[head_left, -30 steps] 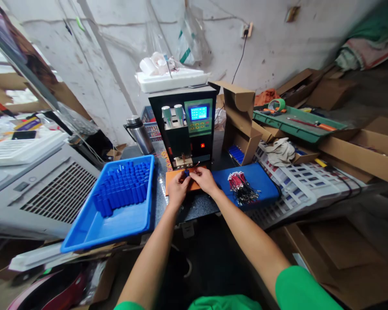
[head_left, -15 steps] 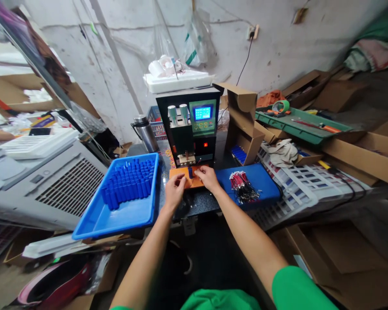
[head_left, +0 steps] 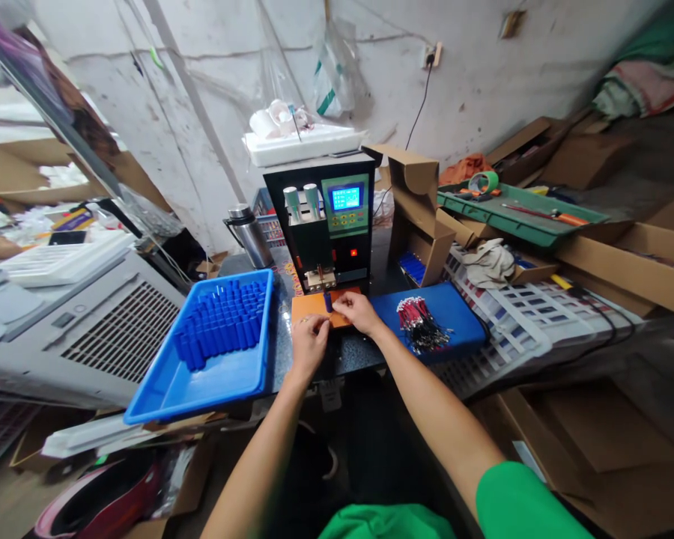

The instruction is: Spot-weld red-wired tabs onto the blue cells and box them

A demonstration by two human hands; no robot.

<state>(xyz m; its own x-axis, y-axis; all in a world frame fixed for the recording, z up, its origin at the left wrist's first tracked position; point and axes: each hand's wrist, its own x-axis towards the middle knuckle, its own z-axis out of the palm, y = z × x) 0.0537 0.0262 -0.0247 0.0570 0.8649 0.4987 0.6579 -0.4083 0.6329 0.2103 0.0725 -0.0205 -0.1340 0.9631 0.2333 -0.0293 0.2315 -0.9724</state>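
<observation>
- Cylinder could be knocked over, if nudged by the right hand at three o'clock!
- Left hand curled, seven o'clock; either hand's grip can't be told.

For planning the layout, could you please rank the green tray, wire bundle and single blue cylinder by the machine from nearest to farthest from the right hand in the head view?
1. Single blue cylinder: just left of the right hand, on the orange block.
2. Wire bundle: right, on the blue pad.
3. Green tray: farther right and behind.
</observation>
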